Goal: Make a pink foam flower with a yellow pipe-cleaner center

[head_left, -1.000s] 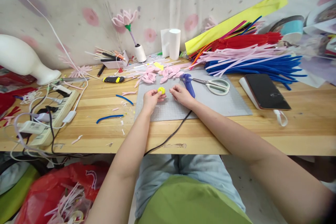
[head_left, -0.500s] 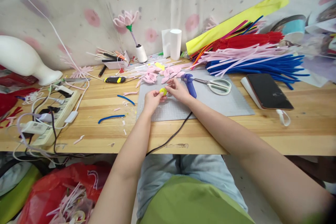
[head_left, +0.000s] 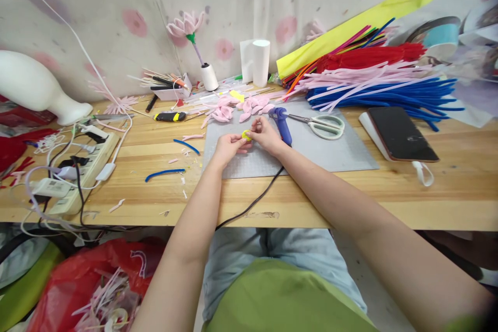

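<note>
Over the grey cutting mat point(head_left: 334, 153), my left hand point(head_left: 226, 147) pinches a small yellow coiled piece point(head_left: 246, 135). My right hand point(head_left: 264, 135) meets it from the right, its fingertips closed on the same yellow piece. A blue glue gun point(head_left: 280, 122) lies just right of my right hand, its black cord running off the table's front edge. Several pink petal shapes point(head_left: 241, 107) lie on the mat's far edge, just beyond my hands.
White-handled scissors point(head_left: 321, 125) lie on the mat. A dark phone point(head_left: 401, 134) rests at right, with bundles of blue, pink and red pipe cleaners point(head_left: 383, 83) behind. At left are a power strip point(head_left: 80, 166), blue pipe-cleaner pieces point(head_left: 163, 173), a utility knife point(head_left: 169, 116) and a white vase point(head_left: 33, 85).
My right hand moved left from beside the glue gun and closed its fingertips on the yellow piece that my left hand holds. The hands now touch.
</note>
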Motion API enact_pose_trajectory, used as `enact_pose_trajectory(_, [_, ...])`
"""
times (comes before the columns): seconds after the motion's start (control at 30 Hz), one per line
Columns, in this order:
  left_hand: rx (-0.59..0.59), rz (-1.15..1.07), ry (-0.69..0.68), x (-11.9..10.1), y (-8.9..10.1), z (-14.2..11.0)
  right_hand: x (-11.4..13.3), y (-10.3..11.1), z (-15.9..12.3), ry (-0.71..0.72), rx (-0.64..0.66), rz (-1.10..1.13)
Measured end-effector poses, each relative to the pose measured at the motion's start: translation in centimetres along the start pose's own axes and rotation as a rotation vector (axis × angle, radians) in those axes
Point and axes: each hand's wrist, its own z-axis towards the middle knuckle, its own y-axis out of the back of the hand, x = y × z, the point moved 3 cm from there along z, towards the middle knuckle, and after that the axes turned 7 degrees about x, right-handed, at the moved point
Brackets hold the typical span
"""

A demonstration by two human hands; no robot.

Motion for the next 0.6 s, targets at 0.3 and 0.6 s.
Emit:
enact_pose_trajectory(0.3, [0.005, 0.058, -0.008, 0.12, 0.21, 0.06, 0.2, -0.1, -0.36, 0.017, 0.004, 0.047])
enact_pose_trajectory(0.6, [-0.093, 0.066, -0.005, -0.09, 0.52, 0.07, 0.29, -0.53, -0.49, -0.096, 0.11, 0.088])
